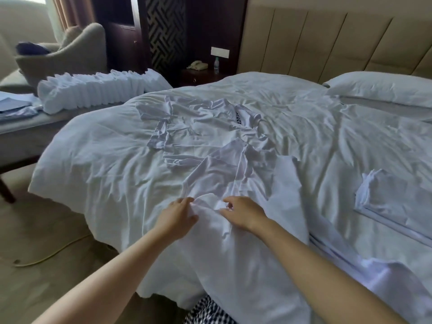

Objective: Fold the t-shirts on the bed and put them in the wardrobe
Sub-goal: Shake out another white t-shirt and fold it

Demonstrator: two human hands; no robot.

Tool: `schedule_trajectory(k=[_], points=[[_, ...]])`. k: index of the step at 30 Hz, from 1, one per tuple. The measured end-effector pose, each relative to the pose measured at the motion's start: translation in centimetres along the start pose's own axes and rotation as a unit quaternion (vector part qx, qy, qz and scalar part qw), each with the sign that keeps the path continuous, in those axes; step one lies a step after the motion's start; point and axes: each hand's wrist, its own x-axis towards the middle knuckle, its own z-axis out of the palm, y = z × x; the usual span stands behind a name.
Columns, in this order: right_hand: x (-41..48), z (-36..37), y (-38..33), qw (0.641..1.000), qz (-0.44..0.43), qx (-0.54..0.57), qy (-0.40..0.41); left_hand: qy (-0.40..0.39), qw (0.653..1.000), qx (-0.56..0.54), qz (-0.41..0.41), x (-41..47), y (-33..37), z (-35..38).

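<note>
A white t-shirt (233,169) lies crumpled on the bed (105,146) in front of me, its near end bunched between my hands. My left hand (178,217) pinches that bunched cloth with curled fingers. My right hand (243,215) grips the same cloth just to the right, fingers curled. A second white t-shirt (198,120) with black lettering at the collar lies spread out farther back. A third white garment (383,192) sits bunched at the right.
A row of folded white t-shirts (98,92) lies on a bench at the left, beside blue cloth (14,106). An armchair (67,54) stands behind it. A nightstand holds a phone (197,65) and bottle (216,65). A pillow (383,87) lies at the headboard. A yellow cable (53,253) crosses the floor.
</note>
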Motion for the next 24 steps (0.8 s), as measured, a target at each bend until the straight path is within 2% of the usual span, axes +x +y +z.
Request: schedule_trajectory(k=[3, 6, 15, 17, 19, 21, 24], points=[[0.0, 1.2, -0.6, 0.998, 0.041, -0.045, 0.008, -0.002, 1.0, 0.002, -0.007, -1.1, -0.3, 0.8], [0.4, 1.7, -0.5, 0.995, 0.084, -0.044, 0.023, 0.01, 1.0, -0.003, -0.003, -1.0, -0.2, 1.3], [3.0, 1.3, -2.1, 0.995, 0.072, -0.06, 0.031, 0.019, 0.998, -0.052, 0.017, 0.7, -0.7, 1.4], [3.3, 1.1, -2.7, 0.997, 0.064, -0.01, 0.036, 0.027, 0.997, -0.077, 0.018, 1.1, -1.0, 1.2], [3.1, 0.5, -3.4, 0.991, 0.04, 0.118, 0.04, 0.026, 0.991, -0.131, 0.012, 1.4, -1.1, 0.8], [2.6, -0.3, -4.2, 0.963, 0.018, 0.267, 0.037, -0.01, 0.972, -0.233, 0.005, 1.6, -0.9, 0.0], [2.2, -1.1, -4.8, 0.922, 0.005, 0.388, 0.023, -0.047, 0.924, -0.379, 0.001, 1.7, -0.7, -1.1]])
